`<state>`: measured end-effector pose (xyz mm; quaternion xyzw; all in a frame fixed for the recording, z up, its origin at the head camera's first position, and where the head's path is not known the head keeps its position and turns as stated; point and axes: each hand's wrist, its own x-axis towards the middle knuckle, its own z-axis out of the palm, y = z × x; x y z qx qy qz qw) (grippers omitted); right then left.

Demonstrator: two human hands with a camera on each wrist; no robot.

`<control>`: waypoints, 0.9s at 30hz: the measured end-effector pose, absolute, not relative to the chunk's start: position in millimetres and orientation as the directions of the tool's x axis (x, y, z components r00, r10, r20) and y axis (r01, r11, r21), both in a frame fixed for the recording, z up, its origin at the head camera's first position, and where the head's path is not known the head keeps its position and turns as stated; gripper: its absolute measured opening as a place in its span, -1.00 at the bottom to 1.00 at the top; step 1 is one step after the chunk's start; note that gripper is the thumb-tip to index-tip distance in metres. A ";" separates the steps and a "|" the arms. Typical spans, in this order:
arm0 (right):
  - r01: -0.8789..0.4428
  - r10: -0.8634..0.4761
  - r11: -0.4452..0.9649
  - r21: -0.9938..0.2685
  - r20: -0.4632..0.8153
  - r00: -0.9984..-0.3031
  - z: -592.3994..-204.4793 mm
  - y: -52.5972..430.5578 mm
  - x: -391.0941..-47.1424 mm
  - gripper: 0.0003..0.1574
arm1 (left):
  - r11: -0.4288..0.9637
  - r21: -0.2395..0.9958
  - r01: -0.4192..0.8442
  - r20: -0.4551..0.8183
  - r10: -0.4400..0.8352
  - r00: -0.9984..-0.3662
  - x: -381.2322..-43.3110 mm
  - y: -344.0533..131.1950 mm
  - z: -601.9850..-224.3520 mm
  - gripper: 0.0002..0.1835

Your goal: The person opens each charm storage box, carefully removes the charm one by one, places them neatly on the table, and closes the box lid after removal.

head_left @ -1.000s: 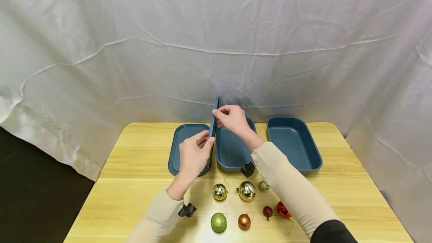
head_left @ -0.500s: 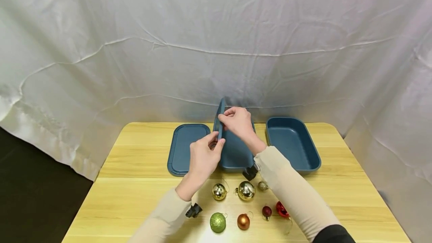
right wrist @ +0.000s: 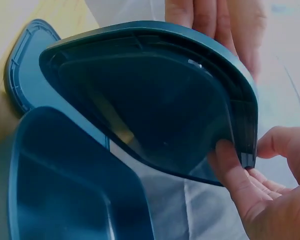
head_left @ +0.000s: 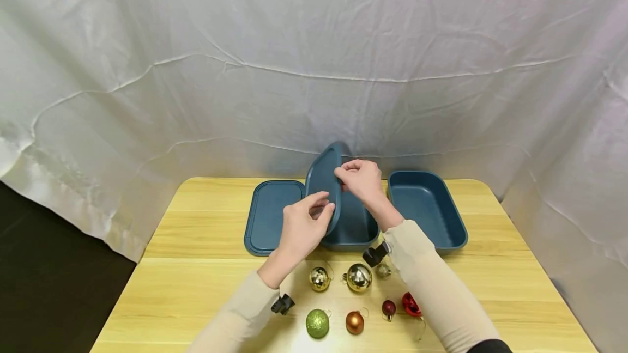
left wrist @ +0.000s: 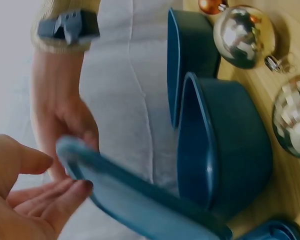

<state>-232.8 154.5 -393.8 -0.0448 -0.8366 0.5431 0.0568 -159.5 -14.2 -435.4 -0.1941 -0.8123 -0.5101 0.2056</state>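
Observation:
A dark blue lid (head_left: 324, 176) is tilted over the left edge of the middle blue container (head_left: 350, 230), its ribbed underside facing the right wrist view. My right hand (head_left: 360, 180) pinches the lid's right edge between thumb and fingers. Beside the lid's near part is my left hand (head_left: 305, 225), with thumb and fingers spread apart. Its fingers (left wrist: 65, 200) are at the lid's outer face, and the thumb stands off it in the left wrist view. A second blue lid (head_left: 272, 217) lies flat to the left of the container, partly hidden by the raised lid.
Another open blue container (head_left: 426, 206) stands at the right. In front lie several baubles, among them a gold one (head_left: 358, 277), a green one (head_left: 317, 323), an orange one (head_left: 355, 322) and a red one (head_left: 411, 304). A pale curtain (head_left: 314, 70) hangs behind the table (head_left: 196, 277).
The lid has swung from edge-on to slanting, and its right edge has moved right over the middle container. My right hand has moved right with it; my left hand's thumb and fingers have parted.

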 end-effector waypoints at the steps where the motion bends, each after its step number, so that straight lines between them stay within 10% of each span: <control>1: 0.016 0.133 0.401 -0.916 0.041 -0.990 -394.7 157.2 -232.0 -0.67 | 0.397 0.751 0.528 0.539 0.094 -0.837 -162.6 -16.5 -437.0 -0.70; 27: 0.075 0.086 0.240 -0.968 -0.056 -0.995 -429.5 194.0 -223.9 -0.55 | 0.616 0.776 0.135 0.157 0.019 -0.987 -208.5 -45.6 -501.9 -0.63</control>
